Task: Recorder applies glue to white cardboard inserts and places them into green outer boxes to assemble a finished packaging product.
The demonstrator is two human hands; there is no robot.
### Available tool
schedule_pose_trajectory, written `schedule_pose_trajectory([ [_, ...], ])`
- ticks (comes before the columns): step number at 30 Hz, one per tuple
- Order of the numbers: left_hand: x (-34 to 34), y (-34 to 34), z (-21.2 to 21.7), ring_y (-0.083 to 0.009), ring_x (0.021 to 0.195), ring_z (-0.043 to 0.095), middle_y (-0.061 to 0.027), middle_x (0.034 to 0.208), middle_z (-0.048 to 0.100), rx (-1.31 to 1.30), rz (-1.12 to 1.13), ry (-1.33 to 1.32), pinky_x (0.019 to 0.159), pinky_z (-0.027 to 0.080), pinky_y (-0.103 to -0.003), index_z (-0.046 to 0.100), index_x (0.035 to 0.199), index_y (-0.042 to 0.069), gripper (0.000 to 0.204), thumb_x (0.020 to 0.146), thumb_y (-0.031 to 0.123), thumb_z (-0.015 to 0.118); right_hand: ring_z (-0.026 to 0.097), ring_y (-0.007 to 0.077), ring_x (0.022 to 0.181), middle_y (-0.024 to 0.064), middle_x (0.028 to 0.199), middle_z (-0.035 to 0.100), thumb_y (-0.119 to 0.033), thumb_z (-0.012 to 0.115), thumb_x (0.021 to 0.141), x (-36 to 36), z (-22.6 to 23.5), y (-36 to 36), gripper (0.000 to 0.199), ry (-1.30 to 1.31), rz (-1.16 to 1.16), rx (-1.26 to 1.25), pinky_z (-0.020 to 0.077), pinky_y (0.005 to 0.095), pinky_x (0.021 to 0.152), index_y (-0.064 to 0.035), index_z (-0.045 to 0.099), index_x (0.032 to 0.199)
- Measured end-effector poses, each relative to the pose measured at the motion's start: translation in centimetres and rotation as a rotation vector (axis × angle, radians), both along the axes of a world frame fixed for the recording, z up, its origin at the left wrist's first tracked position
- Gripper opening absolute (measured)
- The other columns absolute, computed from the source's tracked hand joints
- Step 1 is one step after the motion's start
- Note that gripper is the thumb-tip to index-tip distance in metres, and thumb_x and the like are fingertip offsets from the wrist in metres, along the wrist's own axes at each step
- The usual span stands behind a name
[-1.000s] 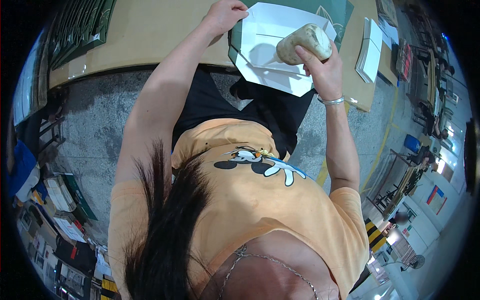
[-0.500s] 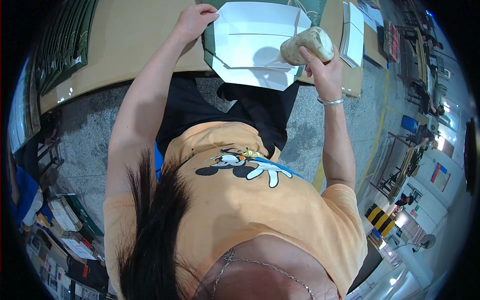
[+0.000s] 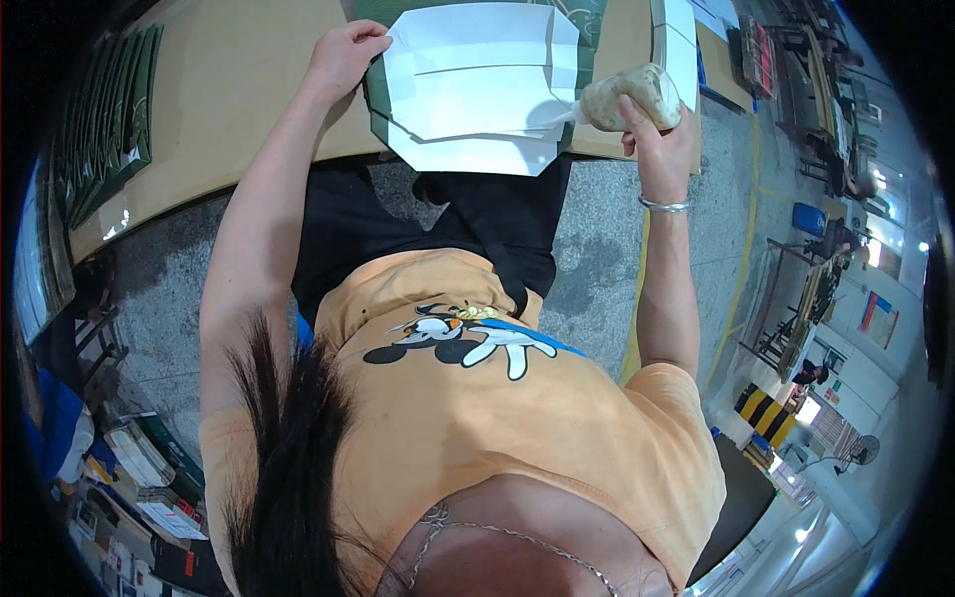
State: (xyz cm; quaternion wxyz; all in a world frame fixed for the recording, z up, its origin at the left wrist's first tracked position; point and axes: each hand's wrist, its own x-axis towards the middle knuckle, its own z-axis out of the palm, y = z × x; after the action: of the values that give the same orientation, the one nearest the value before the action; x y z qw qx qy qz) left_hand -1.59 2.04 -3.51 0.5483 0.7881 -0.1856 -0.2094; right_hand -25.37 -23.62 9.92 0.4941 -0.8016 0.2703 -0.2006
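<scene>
A: Where is the bottle?
B: The mottled, pale bottle (image 3: 629,97) is at the upper right of the frame, tilted on its side, with the right hand (image 3: 662,144) wrapped around it, thumb across its near side. Its nozzle (image 3: 562,115) points left, by the right edge of the white paper panel (image 3: 473,95).
A: Does it touch the panel?
B: I can't tell.
A: And the left hand (image 3: 346,62)?
B: Upper left of centre, fingertips at the panel's left edge. They're drawn together, but whether they pinch it, I can't tell.
A: What's around them?
B: The panel lies over green paper (image 3: 380,99) on the tan table (image 3: 234,99). Green bags (image 3: 107,124) stand at the upper left; folded white sheets (image 3: 676,48) lie at the upper right.
</scene>
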Motion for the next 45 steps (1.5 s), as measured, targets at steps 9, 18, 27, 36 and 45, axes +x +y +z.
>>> schedule_pose_trajectory([
  [9,-0.3,-0.1,-0.1,-0.0049,0.062,0.045,0.0058,0.074,0.056,-0.043,0.016,0.012,0.054,0.036,-0.022,0.068,0.102,0.005,0.022,0.087,0.021,0.064,0.052,0.0074,0.053,0.0039,0.076,0.059,-0.019,0.077,0.080,-0.3,0.5,-1.4,0.039,-0.040,-0.065,-0.047,0.0413,0.0214,0.045,0.0011,0.053,0.104],
  [18,-0.5,0.0,0.2,-0.0053,0.065,0.046,0.0043,0.075,0.056,-0.037,0.028,0.062,0.056,0.037,-0.022,0.067,0.102,0.004,0.022,0.088,0.021,0.065,0.053,0.0063,0.053,0.0033,0.071,0.059,-0.026,0.080,0.076,0.0,0.3,-2.5,0.048,-0.135,-0.104,-0.066,0.0431,0.0202,0.046,0.0017,0.054,0.106],
  [27,0.0,0.0,-0.5,-0.0093,0.073,0.056,0.0000,0.081,0.066,-0.007,0.015,0.029,0.069,0.046,-0.025,0.068,0.100,0.002,0.023,0.085,0.019,0.065,0.052,0.0080,0.054,0.0048,0.077,0.059,-0.021,0.074,0.083,-0.8,0.5,0.3,0.036,-0.056,-0.078,0.049,0.0419,0.0222,0.045,0.0005,0.054,0.104],
  [36,-0.2,0.0,-0.2,-0.0108,0.077,0.058,-0.0017,0.085,0.067,-0.015,0.025,-0.003,0.073,0.047,-0.025,0.068,0.101,0.002,0.024,0.085,0.020,0.065,0.054,0.0057,0.054,0.0036,0.076,0.061,-0.026,0.080,0.076,0.4,-0.9,2.6,0.049,-0.014,0.008,0.133,0.0438,0.0189,0.046,0.0022,0.054,0.107],
  [45,0.0,0.3,-0.2,-0.0096,0.078,0.058,-0.0021,0.085,0.066,-0.042,-0.018,0.039,0.073,0.047,-0.024,0.067,0.100,0.000,0.024,0.085,0.018,0.065,0.052,0.0093,0.054,0.0061,0.081,0.060,-0.021,0.072,0.084,-0.2,1.8,-0.9,0.034,-0.104,-0.088,0.003,0.0408,0.0228,0.045,0.0015,0.054,0.103],
])
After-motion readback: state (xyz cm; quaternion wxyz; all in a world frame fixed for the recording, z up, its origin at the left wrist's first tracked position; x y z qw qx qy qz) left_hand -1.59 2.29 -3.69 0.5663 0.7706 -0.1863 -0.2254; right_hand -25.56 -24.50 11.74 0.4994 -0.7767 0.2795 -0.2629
